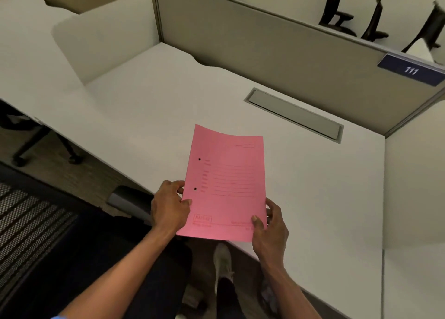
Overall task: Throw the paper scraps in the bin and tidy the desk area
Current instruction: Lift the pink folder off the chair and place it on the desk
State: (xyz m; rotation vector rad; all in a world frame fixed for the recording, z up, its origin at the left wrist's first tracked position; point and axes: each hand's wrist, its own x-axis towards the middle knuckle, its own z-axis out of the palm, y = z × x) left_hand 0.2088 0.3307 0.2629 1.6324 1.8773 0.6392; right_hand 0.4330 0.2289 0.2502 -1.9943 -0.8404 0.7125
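A pink file folder (226, 186) is held in both hands above the near edge of the white desk (144, 107); the left hand (169, 206) is closed on its left long edge near the lower punched hole, thumb on the printed face and fingers curled behind; the right hand (269, 224) is closed on its lower right corner, thumb pressed on the face, the remaining fingers hidden beneath. Most of the folder extends away from both grips, beyond the fingertips and over the desk; only its short near edge lies level with the wrists. Its long axis runs away from the person, leaning slightly to the right; the far short edge is bowed upward and points toward the grey cable-tray lid (295, 114) set in the desk. The printed face is turned up; its ruled lines are legible as lines only, the wording being too blurred to read. A blue plate marked 111 (410, 69) is fixed on the partition (252, 44) beyond, up and to the right of the right hand.
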